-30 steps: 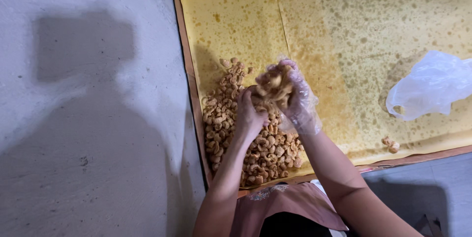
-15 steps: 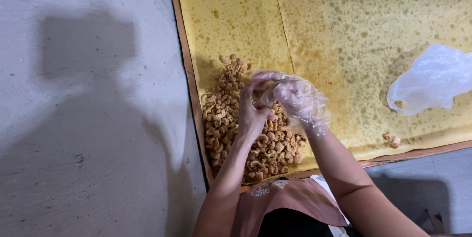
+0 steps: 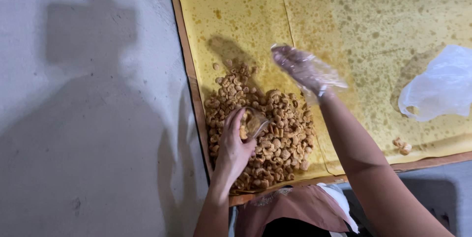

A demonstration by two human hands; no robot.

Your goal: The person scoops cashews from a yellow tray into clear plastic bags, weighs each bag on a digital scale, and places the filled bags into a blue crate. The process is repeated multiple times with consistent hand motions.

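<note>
Head view, read from the left: a grey concrete floor (image 3: 88,119) carries the person's own shadow, and beside it runs the brown cardboard edge (image 3: 189,84) of a bed lined with oil-spotted yellow paper (image 3: 246,15). On that paper lies a heap of small fried golden pieces (image 3: 275,133), gathered at the near left corner. The left hand (image 3: 235,146) now sits low on the heap, fingers curled around a small clear container (image 3: 255,121) that is tipped into the pieces; half a second ago both hands were cupped together above the pile, and a second ago they held a clump of pieces up between them. That clump is no longer in the hands, and the heap looks a little fuller and more spread. The right hand (image 3: 305,70), in a thin clear plastic glove, has parted from the left and lifted away over the paper, fingers loosely spread and holding nothing. The shared lift has ended, then, and only the left hand is at work in the heap. Farther right, a crumpled clear plastic bag (image 3: 440,87) rests on the paper, with a few stray pieces (image 3: 403,145) near the front edge.
</note>
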